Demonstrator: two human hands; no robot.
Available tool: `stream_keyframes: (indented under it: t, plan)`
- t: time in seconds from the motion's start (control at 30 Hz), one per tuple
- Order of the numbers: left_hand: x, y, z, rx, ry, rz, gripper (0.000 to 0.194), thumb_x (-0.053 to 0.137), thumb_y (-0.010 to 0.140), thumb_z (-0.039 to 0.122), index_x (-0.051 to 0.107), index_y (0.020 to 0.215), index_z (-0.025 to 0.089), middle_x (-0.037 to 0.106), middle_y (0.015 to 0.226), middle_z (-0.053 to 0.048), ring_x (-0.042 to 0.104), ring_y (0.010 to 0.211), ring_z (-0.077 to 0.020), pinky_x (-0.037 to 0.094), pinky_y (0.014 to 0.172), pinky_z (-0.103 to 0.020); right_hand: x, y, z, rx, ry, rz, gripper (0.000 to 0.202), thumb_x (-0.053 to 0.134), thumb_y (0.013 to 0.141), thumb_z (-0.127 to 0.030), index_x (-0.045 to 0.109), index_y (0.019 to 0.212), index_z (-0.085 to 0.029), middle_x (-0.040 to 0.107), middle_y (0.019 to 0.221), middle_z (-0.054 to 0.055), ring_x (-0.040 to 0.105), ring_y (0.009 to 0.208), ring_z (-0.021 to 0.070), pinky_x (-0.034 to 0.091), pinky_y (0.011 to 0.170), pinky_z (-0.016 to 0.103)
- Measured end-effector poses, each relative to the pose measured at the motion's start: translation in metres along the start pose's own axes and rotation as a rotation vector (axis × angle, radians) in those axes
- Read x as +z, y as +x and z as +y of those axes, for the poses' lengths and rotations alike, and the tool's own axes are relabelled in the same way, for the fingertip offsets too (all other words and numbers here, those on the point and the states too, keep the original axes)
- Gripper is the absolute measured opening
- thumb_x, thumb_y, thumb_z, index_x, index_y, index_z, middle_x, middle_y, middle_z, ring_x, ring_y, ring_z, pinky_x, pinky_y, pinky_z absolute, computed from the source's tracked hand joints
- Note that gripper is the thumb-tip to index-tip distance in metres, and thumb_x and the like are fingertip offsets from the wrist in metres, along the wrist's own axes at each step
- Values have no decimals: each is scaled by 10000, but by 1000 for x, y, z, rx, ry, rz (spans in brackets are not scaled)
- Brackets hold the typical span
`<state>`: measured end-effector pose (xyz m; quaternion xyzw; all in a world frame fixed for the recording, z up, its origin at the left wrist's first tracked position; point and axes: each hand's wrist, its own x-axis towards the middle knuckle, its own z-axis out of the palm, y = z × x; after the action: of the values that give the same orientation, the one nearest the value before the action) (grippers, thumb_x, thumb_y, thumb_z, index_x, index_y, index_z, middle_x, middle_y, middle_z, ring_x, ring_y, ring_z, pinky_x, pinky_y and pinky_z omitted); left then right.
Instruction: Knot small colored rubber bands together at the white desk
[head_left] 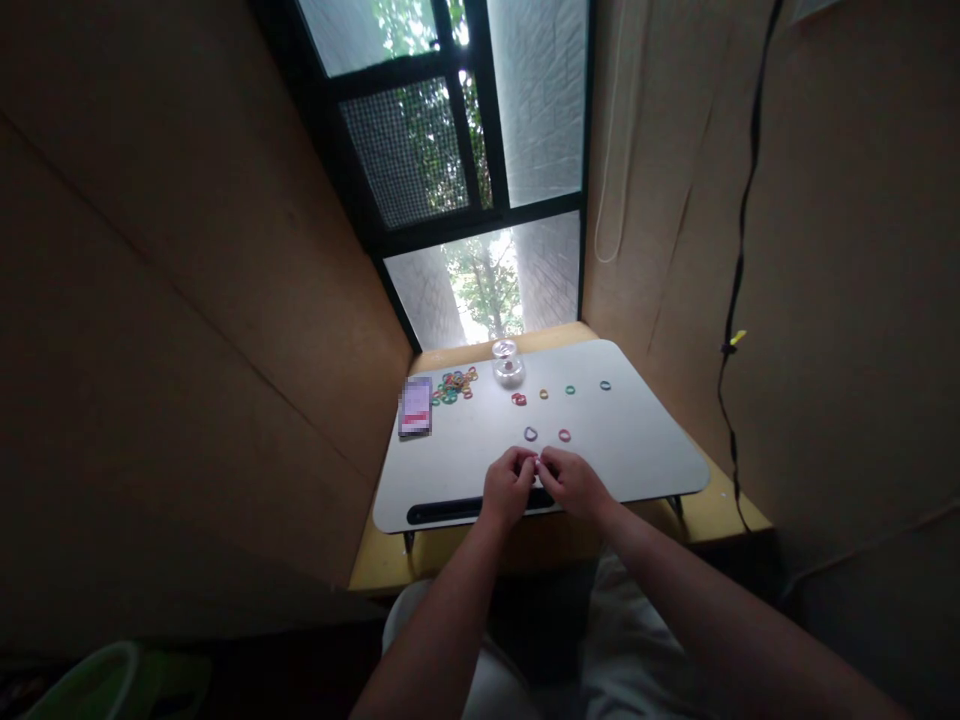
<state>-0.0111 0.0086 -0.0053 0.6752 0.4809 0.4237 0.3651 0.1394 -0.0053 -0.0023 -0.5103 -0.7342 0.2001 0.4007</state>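
My left hand [511, 482] and my right hand [571, 480] meet over the front of the white lap table [465, 465], fingertips pinched together. Between them shows a small pinkish bit, mostly hidden, which I cannot make out. Just beyond the fingers lie a purple hair tie [531, 434] and a pink hair tie [564, 435]. Farther back, a row holds red hair ties [518, 399], a yellow one [544, 394], a green one [570, 390] and a dark teal one [605, 385]. A mixed pile of hair ties [454, 384] sits at the back left.
A clear plastic jar [509, 370] stands at the table's back edge. Left of the pile lies a phone [415, 407] with a lit screen. A dark slot [445, 511] runs along the front edge. Walls flank both sides, and a black cord [741, 230] hangs at right.
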Motion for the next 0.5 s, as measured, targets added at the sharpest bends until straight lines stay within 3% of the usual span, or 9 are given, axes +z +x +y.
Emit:
stream_keyframes:
  t: [0.5]
  plan:
    - [0,-2,2,28,97,27,137,551,865,316,624,856,201,601,669,33,535,609,-115,392,602,-226,2,-2,3,21,29,22,75,461,874,-221,524,834,-223,553,656,-24,501,591,146,323,575,249]
